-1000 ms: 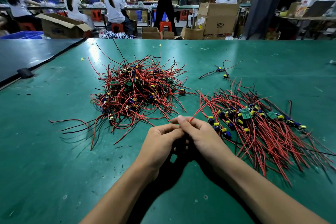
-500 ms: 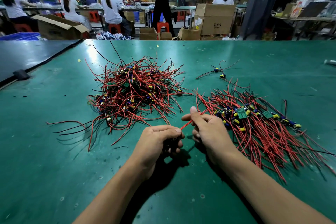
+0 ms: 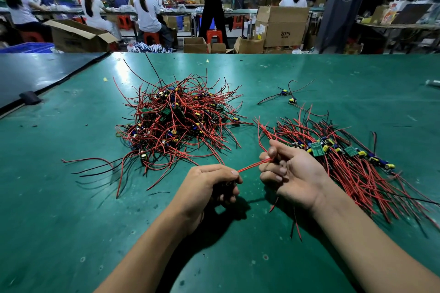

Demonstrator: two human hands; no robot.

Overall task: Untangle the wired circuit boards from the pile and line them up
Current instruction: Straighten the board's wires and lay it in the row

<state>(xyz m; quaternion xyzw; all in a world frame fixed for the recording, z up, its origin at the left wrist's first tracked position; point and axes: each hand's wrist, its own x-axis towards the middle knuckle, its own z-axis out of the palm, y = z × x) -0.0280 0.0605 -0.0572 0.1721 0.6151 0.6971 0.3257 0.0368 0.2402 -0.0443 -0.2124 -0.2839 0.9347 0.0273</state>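
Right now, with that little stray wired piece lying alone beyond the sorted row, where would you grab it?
Probably pinch the stray piece at its small blue-and-yellow parts, straight down from above. It lies flat on the green table, clear of the tangled pile and the sorted row; its thin wires splay outward and would likely just bend.

You're in a factory assembly hall: long green workbench [image 3: 309,74], capped workers [image 3: 146,10] seated on red stools [image 3: 152,37], cardboard boxes [image 3: 282,25] stacked everywhere.
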